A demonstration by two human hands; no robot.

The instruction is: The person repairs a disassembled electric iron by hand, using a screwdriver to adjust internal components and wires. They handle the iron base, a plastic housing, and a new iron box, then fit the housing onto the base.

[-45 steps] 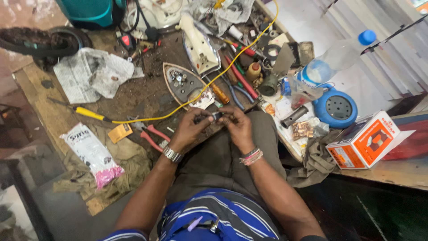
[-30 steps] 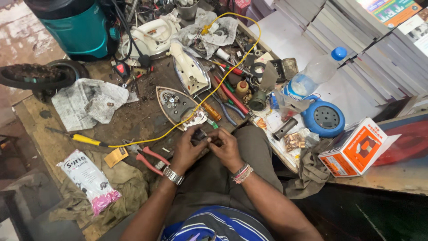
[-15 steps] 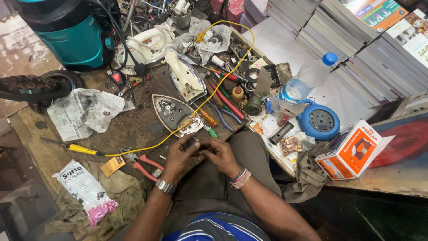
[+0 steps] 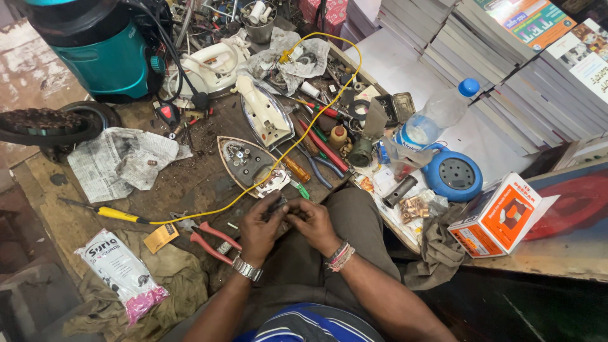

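My left hand (image 4: 261,229) and my right hand (image 4: 312,223) meet over my lap at the bench edge, both closed on a small dark part (image 4: 278,206) that is mostly hidden by the fingers. A watch is on my left wrist and bands on my right. Just beyond the hands lies an opened iron soleplate (image 4: 246,161) with a white terminal piece. A yellow wire (image 4: 297,138) runs past it across the bench. Red-handled pliers (image 4: 212,239) lie beside my left hand.
A white iron body (image 4: 264,114) lies beyond the soleplate, with a teal appliance (image 4: 107,60) at the back left. Screwdrivers, a water bottle (image 4: 433,116), a blue round device (image 4: 453,175), an orange box (image 4: 501,215) and stacked books (image 4: 506,57) crowd the right. A yellow-handled screwdriver (image 4: 114,214) and crumpled newspaper (image 4: 123,161) lie left.
The view has tilted up and shifted, showing more of the bench's far side. Both hands stay together on the small part, shifting slightly.
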